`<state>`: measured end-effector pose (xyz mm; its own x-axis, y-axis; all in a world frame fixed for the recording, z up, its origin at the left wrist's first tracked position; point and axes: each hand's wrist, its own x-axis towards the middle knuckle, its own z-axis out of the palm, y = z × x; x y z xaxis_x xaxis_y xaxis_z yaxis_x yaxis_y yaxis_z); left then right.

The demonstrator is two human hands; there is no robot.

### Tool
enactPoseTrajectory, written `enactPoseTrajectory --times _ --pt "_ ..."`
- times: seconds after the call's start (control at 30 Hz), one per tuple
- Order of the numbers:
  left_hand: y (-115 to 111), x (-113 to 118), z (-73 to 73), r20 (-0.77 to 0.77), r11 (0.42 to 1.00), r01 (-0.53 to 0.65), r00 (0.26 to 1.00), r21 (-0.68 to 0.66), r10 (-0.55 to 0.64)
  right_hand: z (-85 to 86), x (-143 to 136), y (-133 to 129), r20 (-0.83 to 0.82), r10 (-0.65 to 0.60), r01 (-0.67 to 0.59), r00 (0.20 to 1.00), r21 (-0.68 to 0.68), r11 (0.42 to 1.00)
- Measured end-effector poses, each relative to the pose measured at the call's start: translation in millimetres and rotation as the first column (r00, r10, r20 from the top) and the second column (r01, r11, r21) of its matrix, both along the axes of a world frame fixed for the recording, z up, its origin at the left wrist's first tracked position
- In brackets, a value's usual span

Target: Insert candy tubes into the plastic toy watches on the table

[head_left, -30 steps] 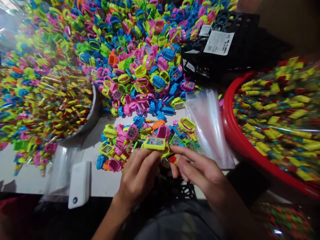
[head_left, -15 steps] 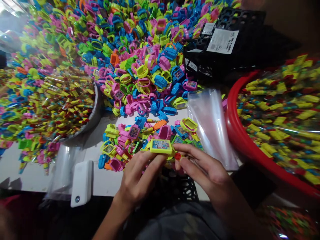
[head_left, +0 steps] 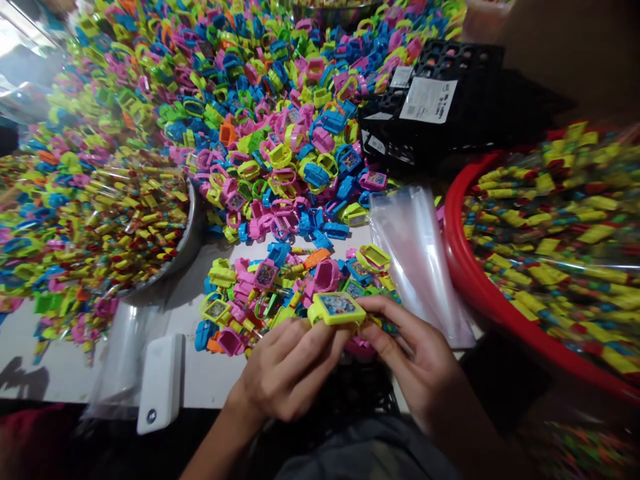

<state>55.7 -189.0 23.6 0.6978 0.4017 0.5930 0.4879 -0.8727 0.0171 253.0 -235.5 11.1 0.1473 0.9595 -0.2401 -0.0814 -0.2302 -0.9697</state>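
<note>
Both my hands meet at the table's near edge around one yellow toy watch [head_left: 339, 307] with a printed picture face. My left hand [head_left: 287, 370] grips it from below and the left, fingers curled under it. My right hand [head_left: 417, 357] pinches its right side, fingers bent inward. A small heap of toy watches [head_left: 265, 290] in pink, yellow, blue and orange lies just beyond my fingers. A huge mound of the same toy watches [head_left: 265, 87] fills the far half of the table.
A stack of clear plastic bags [head_left: 417, 257] lies right of the small heap. A red basin [head_left: 473, 277] of wrapped yellow candy sticks stands at right, a metal bowl [head_left: 187, 243] of the same at left. A white power bank [head_left: 161, 383] sits near left; a black crate [head_left: 440, 107] stands behind.
My hands closed in on the yellow watch and lifted it slightly right. The small red piece seen at my right fingertips is now hidden.
</note>
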Motion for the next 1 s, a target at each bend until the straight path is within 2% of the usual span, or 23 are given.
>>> enactPoseTrajectory --times 0.1,0.17,0.2,0.27,0.3,0.4,0.53,0.6,0.67,0.8,0.9,1.0 --pt "16 4 2.5 0.128 1.000 0.017 0.992 -0.008 -0.016 3.9 -1 3 -0.075 -0.096 0.093 0.992 -0.048 0.995" --pt "35 6 5.7 0.236 0.997 -0.062 0.969 -0.055 0.073 2.0 4 5 -0.027 -0.172 0.169 0.985 -0.081 0.982" --pt "46 6 7.0 0.227 0.983 -0.130 0.961 -0.128 0.156 0.2 7 5 0.010 -0.193 0.193 0.981 -0.084 0.977" --pt "74 4 7.2 0.075 0.908 -0.269 0.948 -0.320 0.308 -3.7 13 5 0.058 -0.195 0.199 0.979 -0.074 0.977" --pt "89 3 5.6 -0.070 0.852 -0.340 0.937 -0.398 0.341 -5.2 16 4 0.066 -0.182 0.187 0.981 -0.068 0.980" --pt "132 1 -5.8 -0.255 0.784 -0.429 0.902 -0.449 0.348 -8.4 24 -1 0.107 -0.159 0.167 0.982 -0.070 0.983" --pt "173 9 -27.0 -0.293 0.742 -0.462 0.886 -0.485 0.359 -15.5 37 -9 0.189 -0.107 0.118 0.976 -0.051 0.992" --pt "184 14 -33.2 -0.273 0.720 -0.449 0.894 -0.529 0.356 -20.4 44 -11 0.251 -0.050 0.056 0.967 -0.016 0.998" --pt "189 16 -32.3 -0.218 0.702 -0.404 0.913 -0.586 0.344 -24.3 49 -12 0.333 -0.059 0.047 0.941 0.044 0.998" --pt "187 9 -8.6 0.010 0.677 -0.246 0.936 -0.694 0.351 -29.4 53 -9 0.448 -0.147 0.057 0.882 0.209 0.976" --pt "185 1 13.3 0.243 0.675 -0.130 0.870 -0.727 0.430 -33.4 57 -6 0.468 -0.123 0.005 0.875 0.244 0.970" --pt "187 -6 23.0 0.388 0.656 -0.039 0.780 -0.754 0.491 -35.5 60 -4 0.444 -0.109 0.009 0.889 0.221 0.975"
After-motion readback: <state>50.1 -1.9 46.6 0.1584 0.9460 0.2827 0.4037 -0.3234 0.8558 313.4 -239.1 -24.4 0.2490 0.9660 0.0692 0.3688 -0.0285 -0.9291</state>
